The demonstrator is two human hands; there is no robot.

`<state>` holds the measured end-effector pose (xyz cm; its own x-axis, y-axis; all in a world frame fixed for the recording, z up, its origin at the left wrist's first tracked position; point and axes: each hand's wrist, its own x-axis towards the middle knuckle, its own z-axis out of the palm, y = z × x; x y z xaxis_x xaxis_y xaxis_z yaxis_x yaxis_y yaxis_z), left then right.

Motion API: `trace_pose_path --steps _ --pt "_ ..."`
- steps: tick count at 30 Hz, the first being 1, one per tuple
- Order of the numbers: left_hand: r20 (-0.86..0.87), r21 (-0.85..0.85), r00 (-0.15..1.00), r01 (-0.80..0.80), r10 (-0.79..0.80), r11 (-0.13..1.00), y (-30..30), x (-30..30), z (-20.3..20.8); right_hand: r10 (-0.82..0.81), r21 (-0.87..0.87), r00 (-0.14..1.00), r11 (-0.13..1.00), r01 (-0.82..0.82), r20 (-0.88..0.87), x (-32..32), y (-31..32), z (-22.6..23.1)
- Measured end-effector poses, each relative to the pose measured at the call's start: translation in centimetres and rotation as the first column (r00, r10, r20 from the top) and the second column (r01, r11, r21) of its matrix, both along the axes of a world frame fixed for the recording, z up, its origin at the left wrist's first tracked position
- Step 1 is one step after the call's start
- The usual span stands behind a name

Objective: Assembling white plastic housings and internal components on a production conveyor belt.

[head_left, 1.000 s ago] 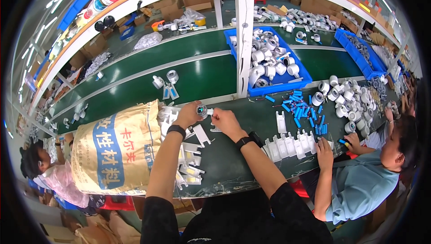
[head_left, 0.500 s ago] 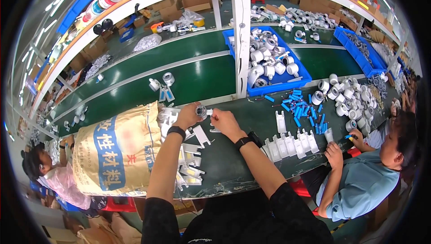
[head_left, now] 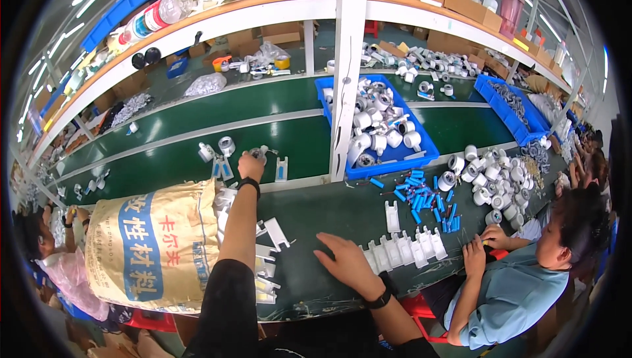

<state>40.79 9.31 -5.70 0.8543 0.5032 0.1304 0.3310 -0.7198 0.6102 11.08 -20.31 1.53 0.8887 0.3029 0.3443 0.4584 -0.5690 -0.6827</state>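
Observation:
My left hand (head_left: 251,165) is stretched out over the green belt, its fingers closed on a white round lamp-like head (head_left: 261,152); the fingers partly hide it. Just right of that hand lies a flat white housing with a blue insert (head_left: 282,169). To its left on the belt are two white round heads (head_left: 226,146) with blue-fitted housings (head_left: 222,169). My right hand (head_left: 345,260) hovers above the dark green table with fingers spread, holding nothing. Nearest to it is a row of white plastic housings (head_left: 408,250).
A large paper sack (head_left: 181,239) lies at left, white housings (head_left: 265,269) beside it. Blue cylindrical cells (head_left: 421,193) and piled white heads (head_left: 494,180) are at right. A blue bin (head_left: 395,169) stands behind the white post (head_left: 345,81). A co-worker (head_left: 507,285) sits at right.
My hands have parted: the left carried the white head forward onto the belt area, while the right let go and came back toward me, opening. The view has shifted slightly.

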Motion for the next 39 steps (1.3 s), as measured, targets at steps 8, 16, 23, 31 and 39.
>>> trace_pose_path --steps 8,16,23,31,39 --pt "-0.064 -0.139 0.964 0.247 -0.258 0.959 4.1 -5.4 6.5 0.022 0.144 0.988 0.990 0.001 -0.152 -0.7 2.6 -1.5" --pt "0.040 -0.363 0.936 0.340 -0.350 0.868 0.3 -29.9 24.4 -0.221 -0.202 0.971 0.959 0.200 -0.089 4.9 13.4 -6.1" --pt "0.043 -0.470 0.989 0.146 -0.143 0.870 -1.2 -44.9 16.1 -0.314 -0.247 0.949 0.920 0.304 -0.005 6.3 12.9 -8.2" --pt "0.025 -0.983 0.996 0.039 -0.082 0.179 -5.4 -46.4 4.5 0.148 -0.006 0.961 0.989 -0.150 0.234 1.2 5.4 0.1" --pt "0.057 -0.904 0.997 0.030 -0.051 -0.426 -5.2 -46.1 5.6 0.558 -0.019 0.797 0.822 -0.569 0.232 -7.0 8.9 -1.3"
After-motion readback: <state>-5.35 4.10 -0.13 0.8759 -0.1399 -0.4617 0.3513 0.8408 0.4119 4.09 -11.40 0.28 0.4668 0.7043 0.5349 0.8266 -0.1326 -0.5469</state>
